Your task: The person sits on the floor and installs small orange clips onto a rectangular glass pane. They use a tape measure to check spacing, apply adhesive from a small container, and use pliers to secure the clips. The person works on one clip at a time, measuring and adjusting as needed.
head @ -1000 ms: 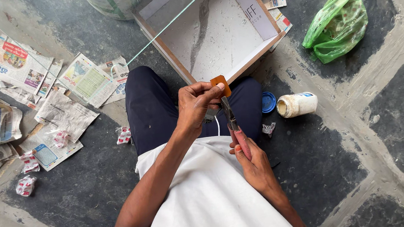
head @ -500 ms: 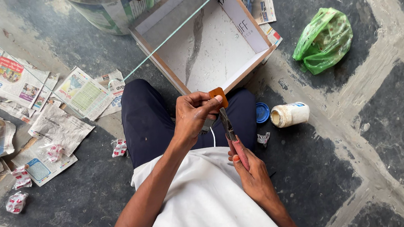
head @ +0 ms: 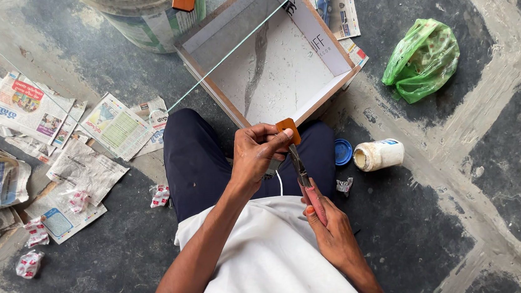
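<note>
My left hand pinches a small orange-brown rectangular piece between thumb and fingers, just above my lap. My right hand grips the red handles of a pair of pliers, whose dark jaws point up toward the piece and meet it from below. I sit on the floor in dark trousers and a white shirt. In front of my knees lies a shallow wooden-edged box with a white inside, and a sheet of glass leans across it.
A white jar lies on its side by its blue lid at my right. A green plastic bag sits farther right. Newspaper sheets and crumpled wrappers cover the floor at left. A large bucket stands beyond the box.
The view has shifted so the box and bucket show more fully. My hands keep the same hold on the piece and the pliers, barely moving.
</note>
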